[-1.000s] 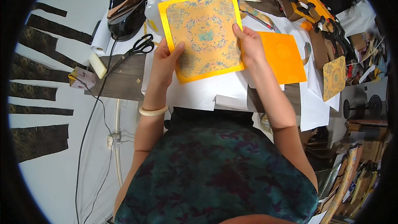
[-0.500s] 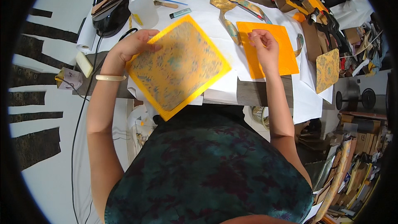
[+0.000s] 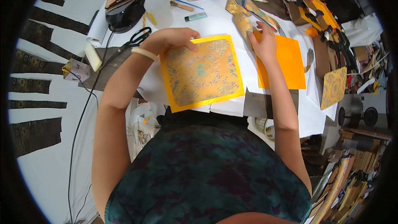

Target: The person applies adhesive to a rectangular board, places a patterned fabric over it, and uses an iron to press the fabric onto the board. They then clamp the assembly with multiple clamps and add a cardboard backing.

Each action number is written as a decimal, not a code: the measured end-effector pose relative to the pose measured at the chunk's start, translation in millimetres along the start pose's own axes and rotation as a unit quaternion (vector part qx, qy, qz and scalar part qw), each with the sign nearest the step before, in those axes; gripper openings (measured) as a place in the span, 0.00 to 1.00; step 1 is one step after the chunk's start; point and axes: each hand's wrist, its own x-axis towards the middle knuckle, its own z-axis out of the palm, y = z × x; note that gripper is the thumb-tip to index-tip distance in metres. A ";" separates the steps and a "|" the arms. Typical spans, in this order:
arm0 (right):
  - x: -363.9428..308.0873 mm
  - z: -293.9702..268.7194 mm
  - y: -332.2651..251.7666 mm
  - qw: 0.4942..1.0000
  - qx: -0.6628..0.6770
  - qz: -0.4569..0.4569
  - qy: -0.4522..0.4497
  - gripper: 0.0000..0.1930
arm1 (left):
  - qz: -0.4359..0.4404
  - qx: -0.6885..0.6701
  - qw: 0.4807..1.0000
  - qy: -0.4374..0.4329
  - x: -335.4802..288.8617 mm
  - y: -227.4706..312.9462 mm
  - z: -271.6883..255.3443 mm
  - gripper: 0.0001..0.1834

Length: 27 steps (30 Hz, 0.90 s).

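My left hand, closed, holds the far edge of a square patterned fabric panel with a bright yellow border. The panel is tilted over the table's near edge, its gold, blue and green pattern facing up. A plain orange square sheet lies on the white paper to the right. My right hand is over that sheet's far left corner, thumb and fingers apart, with nothing visible in it. Strips of patterned gold fabric lie just beyond the right hand.
Black scissors, a squeeze bottle and a black iron stand or lie at the back left. Clamps crowd the far right. A patterned piece rests at the table's right end. A cable runs down the left.
The patterned panel has turned to sit squarer and moved right with my left hand. My right hand has shifted toward the orange sheet's far left corner, its fingers spreading. The whole view has shifted slightly.
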 end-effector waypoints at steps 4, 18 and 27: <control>10.9 2.0 -18.1 0.997 0.014 -0.061 0.043 0.22 | 0.174 0.196 0.961 0.089 28.7 -10.6 -19.1 0.27; 254.2 87.5 -264.7 0.925 0.092 -0.352 -0.110 0.11 | 0.304 0.272 0.800 0.440 -60.6 -72.0 133.6 0.36; 341.2 222.5 -370.5 0.837 -0.041 -0.462 -0.289 0.33 | 0.269 0.244 0.816 0.449 -63.5 -73.4 136.6 0.37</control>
